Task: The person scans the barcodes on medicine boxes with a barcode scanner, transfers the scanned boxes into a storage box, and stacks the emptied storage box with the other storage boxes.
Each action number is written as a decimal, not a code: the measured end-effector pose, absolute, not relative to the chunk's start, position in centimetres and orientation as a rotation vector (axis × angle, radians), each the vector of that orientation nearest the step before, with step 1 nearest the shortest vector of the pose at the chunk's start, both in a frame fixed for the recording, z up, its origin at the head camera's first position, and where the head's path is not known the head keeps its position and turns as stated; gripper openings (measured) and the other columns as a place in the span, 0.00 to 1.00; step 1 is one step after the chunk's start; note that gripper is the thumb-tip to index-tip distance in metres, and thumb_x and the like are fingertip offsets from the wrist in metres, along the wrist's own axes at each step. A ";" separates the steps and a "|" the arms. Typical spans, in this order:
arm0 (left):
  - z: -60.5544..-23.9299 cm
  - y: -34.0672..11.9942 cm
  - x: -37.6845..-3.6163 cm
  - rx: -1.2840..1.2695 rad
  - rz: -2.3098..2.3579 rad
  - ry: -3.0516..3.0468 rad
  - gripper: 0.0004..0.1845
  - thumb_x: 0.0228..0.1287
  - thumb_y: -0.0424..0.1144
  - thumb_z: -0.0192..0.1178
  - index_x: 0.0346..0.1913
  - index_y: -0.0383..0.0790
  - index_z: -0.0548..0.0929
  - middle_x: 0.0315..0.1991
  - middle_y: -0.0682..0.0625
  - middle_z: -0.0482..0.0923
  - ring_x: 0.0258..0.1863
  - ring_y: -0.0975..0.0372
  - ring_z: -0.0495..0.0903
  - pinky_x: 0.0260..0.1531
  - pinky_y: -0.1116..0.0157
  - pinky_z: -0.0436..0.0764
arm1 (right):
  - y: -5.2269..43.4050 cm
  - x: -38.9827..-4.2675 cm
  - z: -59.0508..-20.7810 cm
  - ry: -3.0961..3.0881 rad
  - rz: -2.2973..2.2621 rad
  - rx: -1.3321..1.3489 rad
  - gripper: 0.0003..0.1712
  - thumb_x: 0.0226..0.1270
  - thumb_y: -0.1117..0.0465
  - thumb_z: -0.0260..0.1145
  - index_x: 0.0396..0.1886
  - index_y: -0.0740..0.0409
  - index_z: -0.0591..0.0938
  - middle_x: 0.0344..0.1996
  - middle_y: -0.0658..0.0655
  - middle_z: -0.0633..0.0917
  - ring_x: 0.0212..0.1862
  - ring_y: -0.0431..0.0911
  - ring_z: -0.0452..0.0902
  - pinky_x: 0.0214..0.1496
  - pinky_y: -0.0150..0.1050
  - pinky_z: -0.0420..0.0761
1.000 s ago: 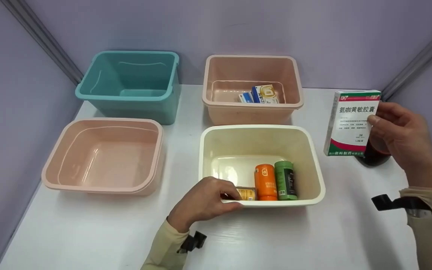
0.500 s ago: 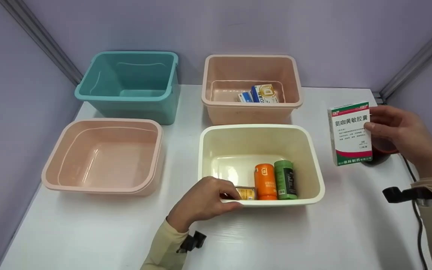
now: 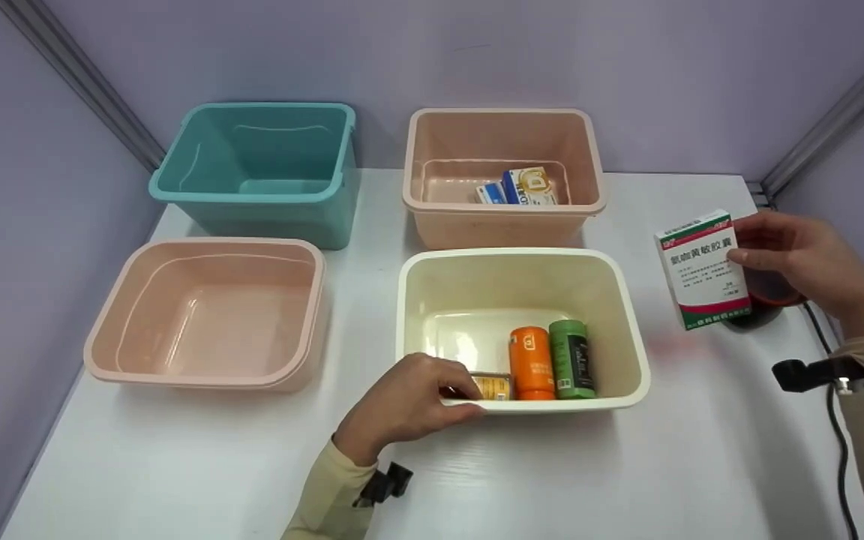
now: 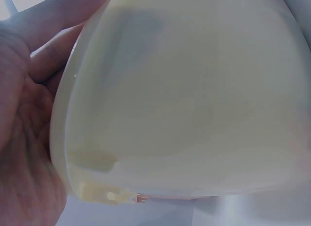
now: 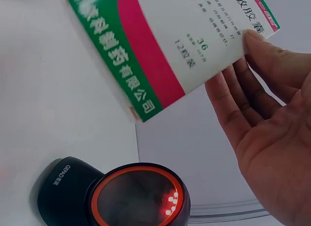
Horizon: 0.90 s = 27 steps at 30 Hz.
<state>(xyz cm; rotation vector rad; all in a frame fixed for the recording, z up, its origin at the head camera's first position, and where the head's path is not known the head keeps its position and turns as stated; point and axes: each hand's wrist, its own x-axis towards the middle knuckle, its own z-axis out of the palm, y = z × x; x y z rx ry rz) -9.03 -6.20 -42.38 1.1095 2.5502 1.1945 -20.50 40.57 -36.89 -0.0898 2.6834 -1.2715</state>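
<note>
My right hand (image 3: 796, 259) pinches a white medicine box (image 3: 706, 270) with green and red bands by its right edge, thumb on the printed front. The box is held up in front of a black barcode scanner (image 5: 138, 197) with an orange ring and red lights lit. My left hand (image 3: 417, 401) grips the near rim of the cream bin (image 3: 522, 259), fingers inside and thumb outside. In that bin an orange bottle (image 3: 531, 364) and a green bottle (image 3: 571, 360) lie beside a small yellow box (image 3: 493, 387), partly hidden by my left fingers.
Behind the cream bin stands a pink bin (image 3: 507, 225) holding a blue-and-white box (image 3: 529, 187) and a smaller blue box (image 3: 491, 194). On the left are a teal bin (image 3: 274, 217) and another pink bin (image 3: 207, 375). A black cable (image 3: 837, 435) runs along the table's right side.
My right hand has moved the medicine box slightly lower and tilted it before the scanner. A faint red glow now shows on the table. The left hand stays on the rim.
</note>
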 end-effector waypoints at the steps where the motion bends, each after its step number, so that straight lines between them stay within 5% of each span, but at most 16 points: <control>1: -42.4 -6.2 -9.0 1.107 1.196 2.549 0.04 0.59 0.40 0.71 0.34 0.45 0.90 0.30 0.63 0.81 0.27 0.69 0.75 0.31 0.73 0.71 | 40.7 -20.6 -36.9 2.681 -1.259 -0.095 0.25 0.69 0.55 0.67 0.60 0.61 0.74 0.41 0.39 0.83 0.41 0.38 0.79 0.39 0.32 0.78; 15: -42.5 -6.1 -9.1 1.108 1.208 2.536 0.04 0.59 0.40 0.71 0.34 0.44 0.90 0.30 0.61 0.82 0.27 0.67 0.76 0.31 0.72 0.72 | 41.4 -21.3 -37.4 2.692 -1.179 -0.091 0.28 0.70 0.54 0.66 0.63 0.65 0.72 0.39 0.37 0.82 0.41 0.37 0.78 0.39 0.32 0.77; 27: -42.5 -6.2 -9.1 1.091 1.196 2.541 0.04 0.58 0.40 0.71 0.34 0.45 0.90 0.30 0.63 0.81 0.27 0.71 0.74 0.30 0.73 0.71 | 40.3 -20.7 -36.3 2.668 -1.256 -0.051 0.29 0.69 0.50 0.66 0.64 0.57 0.73 0.41 0.38 0.83 0.40 0.41 0.80 0.36 0.42 0.79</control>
